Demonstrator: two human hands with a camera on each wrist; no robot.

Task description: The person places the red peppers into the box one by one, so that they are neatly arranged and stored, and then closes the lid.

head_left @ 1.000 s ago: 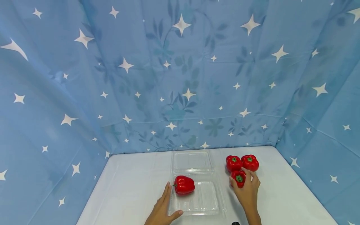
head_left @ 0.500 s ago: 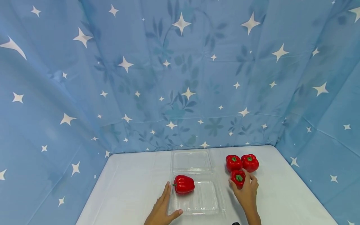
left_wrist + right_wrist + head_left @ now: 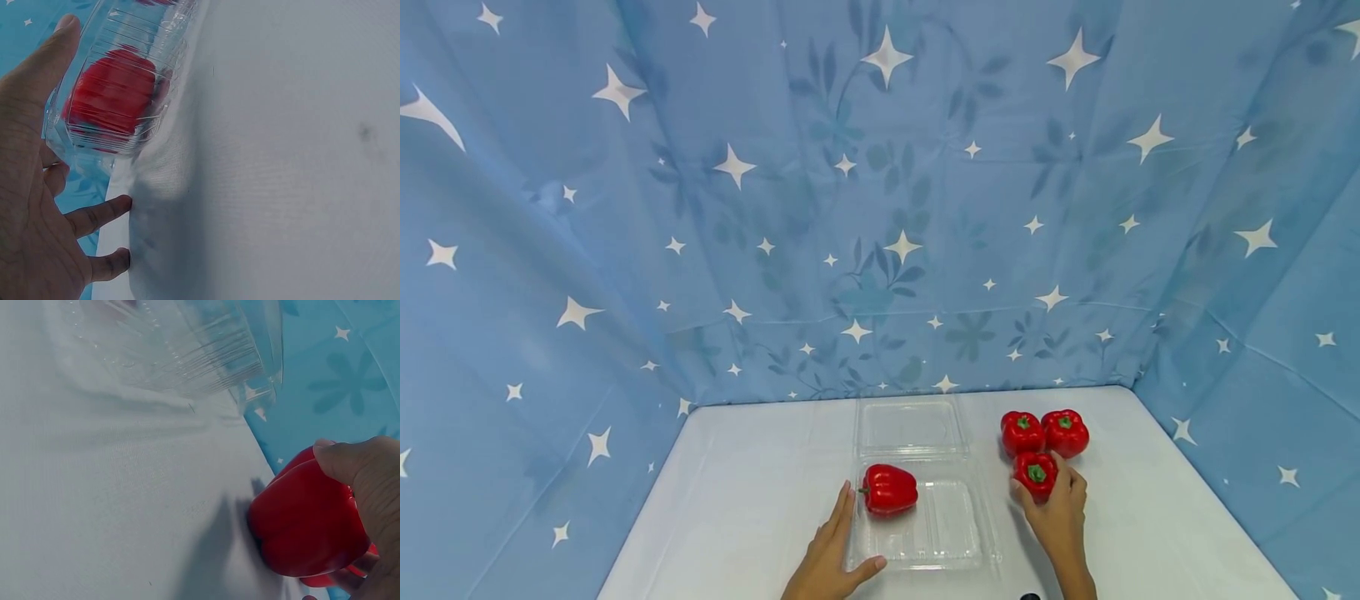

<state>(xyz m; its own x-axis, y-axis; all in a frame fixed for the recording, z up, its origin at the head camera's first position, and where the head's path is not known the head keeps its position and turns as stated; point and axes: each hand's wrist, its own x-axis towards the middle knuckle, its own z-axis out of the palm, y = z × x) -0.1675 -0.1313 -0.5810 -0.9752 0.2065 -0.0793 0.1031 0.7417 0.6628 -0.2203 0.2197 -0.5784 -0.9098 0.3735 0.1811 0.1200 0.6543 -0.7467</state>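
Note:
My right hand (image 3: pixel 1060 518) grips a red bell pepper (image 3: pixel 1034 476) with a green stem, thumb on one side and fingers on the other. In the right wrist view this bell pepper (image 3: pixel 306 519) stands at the table surface. Two more red bell peppers (image 3: pixel 1022 434) (image 3: pixel 1065 432) stand right behind it. My left hand (image 3: pixel 831 552) rests against the left side of a clear plastic clamshell box (image 3: pixel 936 533), fingers straight and thumb at its front edge. One red bell pepper (image 3: pixel 889 490) lies on its side in the box; the left wrist view shows it through the ribbed wall (image 3: pixel 112 94).
The box's clear lid (image 3: pixel 912 427) lies folded back towards the rear of the white table (image 3: pixel 752 467). A blue curtain (image 3: pixel 880 208) with stars surrounds the table at the back and sides. A small black object (image 3: pixel 1030 597) shows at the bottom edge.
The right hand's hold on the front pepper has settled slightly, and its fingers now lie along the pepper's right side. The left hand and the box stay in place.

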